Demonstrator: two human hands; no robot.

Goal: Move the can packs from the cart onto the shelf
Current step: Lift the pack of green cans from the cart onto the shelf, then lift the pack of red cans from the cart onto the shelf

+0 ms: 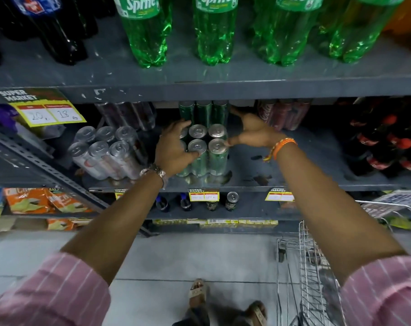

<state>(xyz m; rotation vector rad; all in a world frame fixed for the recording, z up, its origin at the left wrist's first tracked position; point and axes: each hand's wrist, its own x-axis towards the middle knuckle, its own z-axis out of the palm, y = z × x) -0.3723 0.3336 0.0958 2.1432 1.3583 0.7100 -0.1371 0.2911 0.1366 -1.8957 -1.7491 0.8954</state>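
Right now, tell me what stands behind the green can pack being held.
Behind the front green can pack, more green cans stand upright. Their bases are covered, and anything deeper is dark.

Glossy metal cans [207, 147]; scuffed grey painted shelf [294, 156].

A supermarket aisle: grey shelves [223, 90] of Sprite bottles [215, 31], price tags [48, 114], wire cart [317, 267] at right

Sprite bottles [215, 31] top | price tag [48, 112] left | cola bottles [385, 147] right
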